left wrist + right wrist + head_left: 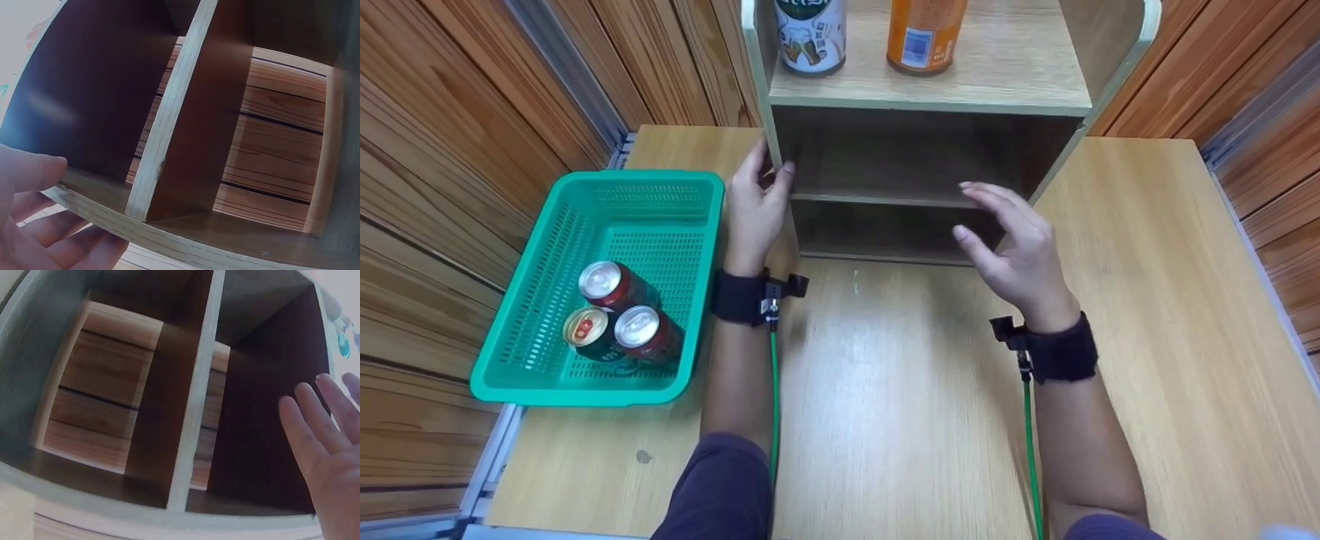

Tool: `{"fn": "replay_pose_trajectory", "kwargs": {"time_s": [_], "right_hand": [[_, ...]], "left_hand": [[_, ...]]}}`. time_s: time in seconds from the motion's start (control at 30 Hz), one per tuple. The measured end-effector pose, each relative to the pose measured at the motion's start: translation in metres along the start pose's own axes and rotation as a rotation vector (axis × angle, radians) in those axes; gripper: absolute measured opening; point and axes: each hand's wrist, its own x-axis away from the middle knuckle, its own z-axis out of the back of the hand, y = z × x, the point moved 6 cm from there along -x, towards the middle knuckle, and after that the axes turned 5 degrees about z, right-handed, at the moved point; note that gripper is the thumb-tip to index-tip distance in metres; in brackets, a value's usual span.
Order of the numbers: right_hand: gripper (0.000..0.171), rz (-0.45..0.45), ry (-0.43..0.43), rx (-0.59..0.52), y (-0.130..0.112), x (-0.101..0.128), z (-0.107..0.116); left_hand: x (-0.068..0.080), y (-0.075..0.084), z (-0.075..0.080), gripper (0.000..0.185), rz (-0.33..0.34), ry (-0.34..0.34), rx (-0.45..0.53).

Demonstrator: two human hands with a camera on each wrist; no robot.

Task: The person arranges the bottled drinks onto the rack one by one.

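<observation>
A small wooden shelf unit (1005,86) stands at the back of the table. My left hand (757,206) grips the front edge of its left side panel, thumb on the inner face and fingers around the outside, as the left wrist view shows with the panel (101,214). In front of the shelf's right half, my right hand (1020,247) hovers with fingers spread and holds nothing. The right wrist view has that hand (337,455) beside the shelf's middle board (194,399). On the upper board are a white printed can (811,41) and an orange drink container (926,37).
A green plastic basket (709,217) sits left of my left arm, with three drink cans in it: two dark red-sided cans (649,334) and a darker one (589,330). Wood-panelled walls (435,112) border the table (900,420). Green cables (775,390) trail from both wristbands.
</observation>
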Motion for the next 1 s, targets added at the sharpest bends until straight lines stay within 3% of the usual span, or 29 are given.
{"fn": "replay_pose_trajectory", "kwargs": {"time_s": [0.13, 0.23, 0.33, 0.47, 0.67, 0.77, 0.83, 1.0], "right_hand": [[0.034, -0.043, 0.204, 0.044, 0.012, 0.008, 0.015], [0.034, -0.066, 0.360, 0.124, 0.022, 0.016, 0.025], [0.040, -0.108, 0.435, 0.178, 0.033, 0.025, 0.029], [0.060, -0.252, 0.467, 0.145, 0.050, 0.037, 0.030], [0.074, -0.565, 0.452, -0.166, 0.085, 0.048, 0.014], [0.074, -0.606, 0.401, -0.222, 0.094, 0.049, 0.006], [0.071, -0.583, 0.402, -0.242, 0.097, 0.048, 0.004], [0.064, -0.550, 0.502, -0.328, 0.106, 0.039, 0.010]], "left_hand": [[-0.003, -0.008, -0.001, 0.046, -0.004, -0.003, 0.023], [0.001, 0.006, 0.001, 0.046, 0.009, -0.003, 0.020], [0.003, 0.013, 0.002, 0.046, 0.027, -0.005, 0.010], [0.002, 0.012, 0.001, 0.047, 0.041, -0.017, 0.018], [0.005, 0.008, 0.009, 0.047, 0.028, 0.024, -0.007], [0.007, 0.007, 0.008, 0.049, 0.030, 0.022, -0.024], [0.008, 0.007, 0.007, 0.050, 0.026, 0.020, -0.015], [0.007, 0.012, 0.003, 0.048, -0.048, 0.025, 0.082]]}}
